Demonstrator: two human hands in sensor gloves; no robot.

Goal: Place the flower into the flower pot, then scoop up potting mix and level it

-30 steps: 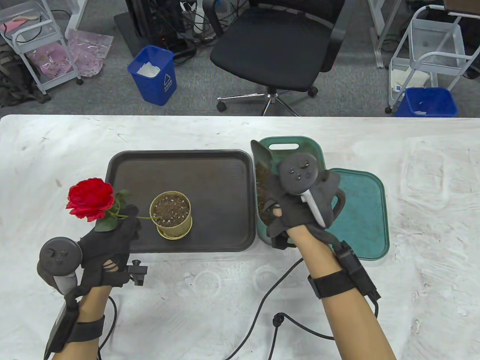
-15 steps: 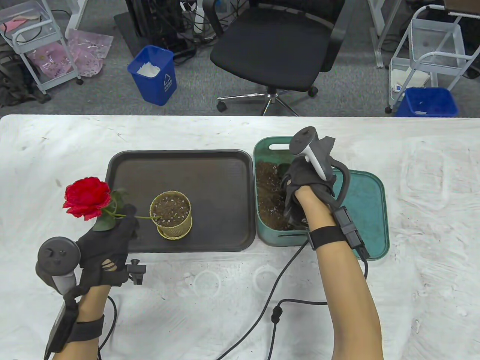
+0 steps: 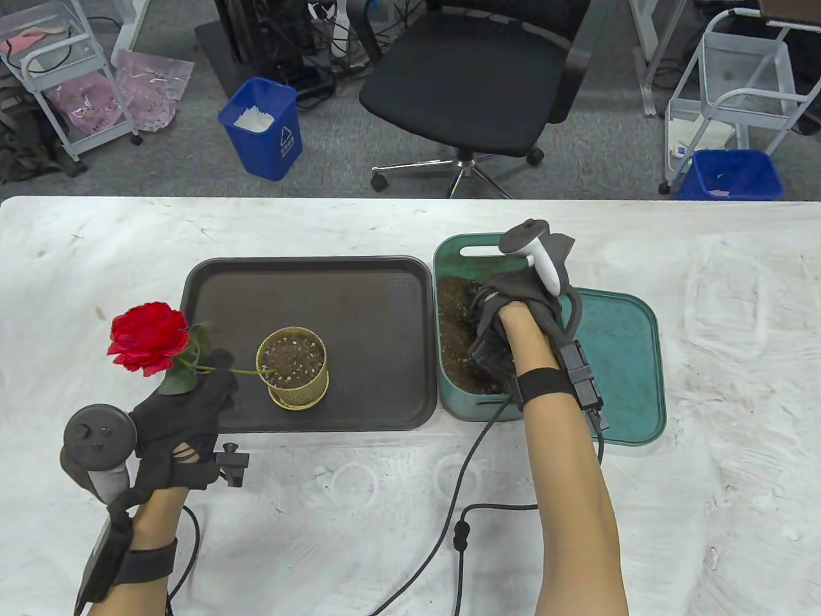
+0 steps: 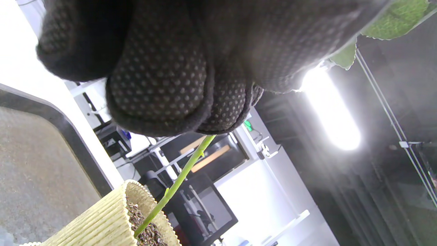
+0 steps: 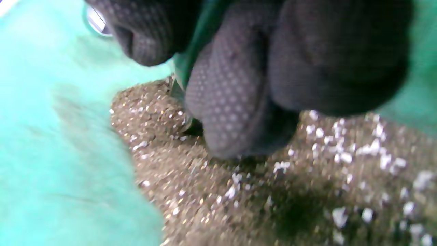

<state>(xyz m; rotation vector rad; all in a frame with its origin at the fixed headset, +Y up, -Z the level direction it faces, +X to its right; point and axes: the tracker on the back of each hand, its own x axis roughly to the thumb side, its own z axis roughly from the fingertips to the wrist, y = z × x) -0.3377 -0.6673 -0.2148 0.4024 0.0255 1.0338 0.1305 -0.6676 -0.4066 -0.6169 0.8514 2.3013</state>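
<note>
- The red rose with its green stem and leaves [image 3: 152, 339] has its stem end resting in the soil of the ribbed yellow-gold flower pot [image 3: 293, 367], which stands on the dark brown plastic tray [image 3: 359, 301]. So the first step looks done, though the flower leans steeply to the left and is not self-standing.
- The left hand [image 3: 186, 410] has its gloved fingers curled round the stem just below the bloom; the left wrist view shows the stem running from the fingertips [image 4: 160, 99] down into the pot.
- The right hand [image 3: 513, 314] is plunged into the green plastic tub of potting mix [image 3: 455, 253], beside its green lid [image 3: 625, 366] on the white table [image 3: 96, 256]. Its fingers [image 5: 228, 112] are wrapped round a green scoop handle [image 5: 193, 58], whose blade is buried in the mix.
- Scooping appears to be under way; carrying mix to the pot and levelling remain.
- Against the earlier frames, the scoop that was raised above the tub is now down in the mix, the wrist has rolled over, and the rose and left hand have barely shifted.
</note>
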